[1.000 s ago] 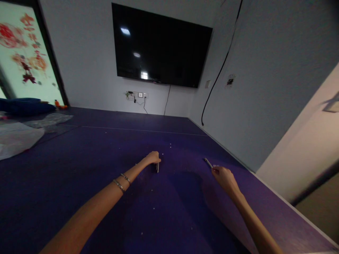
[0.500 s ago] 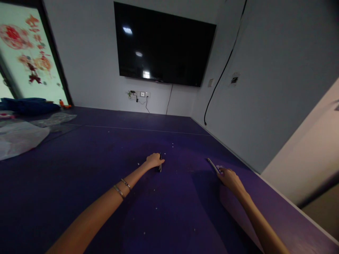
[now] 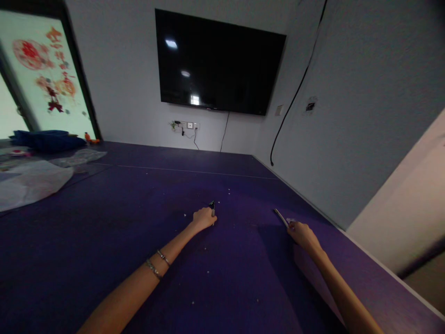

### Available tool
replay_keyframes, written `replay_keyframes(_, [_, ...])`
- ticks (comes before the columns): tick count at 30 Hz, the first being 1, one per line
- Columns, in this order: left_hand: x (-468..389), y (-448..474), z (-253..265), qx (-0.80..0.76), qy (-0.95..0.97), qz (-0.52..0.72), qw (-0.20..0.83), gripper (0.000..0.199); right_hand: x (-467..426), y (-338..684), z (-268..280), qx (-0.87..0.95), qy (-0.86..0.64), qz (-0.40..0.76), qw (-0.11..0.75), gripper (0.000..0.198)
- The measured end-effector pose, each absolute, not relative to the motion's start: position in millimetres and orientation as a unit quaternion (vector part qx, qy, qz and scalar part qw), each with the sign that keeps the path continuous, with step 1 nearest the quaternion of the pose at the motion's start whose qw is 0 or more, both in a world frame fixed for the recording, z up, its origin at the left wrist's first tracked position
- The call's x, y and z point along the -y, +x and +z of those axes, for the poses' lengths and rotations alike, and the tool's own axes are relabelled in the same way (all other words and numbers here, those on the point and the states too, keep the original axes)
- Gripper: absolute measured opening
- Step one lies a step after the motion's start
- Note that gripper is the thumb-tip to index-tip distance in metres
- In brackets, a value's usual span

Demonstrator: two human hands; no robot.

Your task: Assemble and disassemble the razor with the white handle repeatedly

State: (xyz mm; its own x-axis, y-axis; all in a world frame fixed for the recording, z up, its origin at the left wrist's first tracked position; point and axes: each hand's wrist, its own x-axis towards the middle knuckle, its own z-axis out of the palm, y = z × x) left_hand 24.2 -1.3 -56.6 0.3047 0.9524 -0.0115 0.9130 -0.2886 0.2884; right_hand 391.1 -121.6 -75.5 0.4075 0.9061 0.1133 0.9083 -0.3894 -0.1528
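Observation:
My left hand [image 3: 203, 219] is closed low over the purple surface [image 3: 139, 218]. From its thumb side sticks out a small dark-and-silver tool [image 3: 212, 204]; its kind is too small to tell. To the right, my right hand [image 3: 303, 234] has its fingers closed around a thin pale stick [image 3: 281, 216] that points away to the upper left. A bit of clear plastic [image 3: 290, 220] shows at the fingers of the same hand. Small white bits [image 3: 229, 191] lie scattered on the purple surface around both hands.
Clear plastic sheeting [image 3: 38, 183] and a dark blue cloth [image 3: 48, 140] lie at the far left, with a small orange object [image 3: 91, 139] beside the cloth. A black cable [image 3: 295, 90] hangs down the right wall. A television [image 3: 219, 62] is on the back wall above sockets [image 3: 189, 125].
My left hand has moved slightly nearer to me, and the tool in it now points up and away from its top. My right hand keeps the stick in nearly the same place. The view has shifted slightly.

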Motion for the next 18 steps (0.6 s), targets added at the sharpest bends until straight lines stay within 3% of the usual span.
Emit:
replay_keyframes(6, [-0.3, 22.2, -55.3, -0.591, 0.792, 0.089, 0.120, 0.030, 118.2, 369.0, -67.7, 0.566, -0.815, -0.023, 0.120, 0.025])
replay_keyframes(13, [-0.2, 20.7, -58.8, -0.588, 0.794, 0.098, 0.119, 0.033, 96.1, 274.0, -52.7, 0.627, -0.749, -0.001, 0.213, 0.026])
replay_keyframes(18, [2.5, 18.5, -61.1, -0.583, 0.799, 0.104, 0.106, 0.035, 73.3, 205.4, -47.7, 0.658, -0.727, 0.002, 0.199, 0.025])
